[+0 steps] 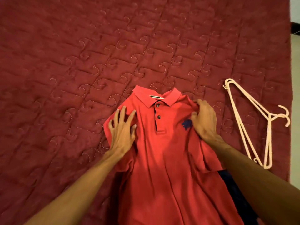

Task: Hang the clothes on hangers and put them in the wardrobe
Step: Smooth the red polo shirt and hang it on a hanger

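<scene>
- Red polo shirt (162, 151) lies face up on a dark red quilted bedspread (81, 54), collar (155, 96) pointing away from the person and the body running down to the bottom edge of the view.
- Collar is folded flat. Two dark buttons (158, 117) show on the placket, and both look done up.
- A navy embroidered emblem (186, 125) sits on the chest, on the right side of the view.
- Left hand (122, 129): palm down on the shirt's shoulder area at the left of the view. Its fingers are spread wide and mostly straight, the tips pressing into the cloth with no fabric gathered between them.
- Right hand (203, 120): on the opposite shoulder, just beside the emblem. Its fingers are curled, bunching a fold of the red fabric against the thumb. The cloth puckers upward at the knuckles.
- Both forearms reach in from the bottom corners, bare.
- Hangers (253, 124): two pale pink plastic ones, stacked nearly on top of each other. They lie flat on the bedspread to the right of the shirt, apart from it and from the right hand, with the hooks pointing toward the bed's right edge.
- Dark garment (227, 176): a strip shows from under the shirt's lower right side, partly covered by the right forearm. I cannot tell what kind it is.
- Pale floor (296, 62) is visible past the bed's right edge.
</scene>
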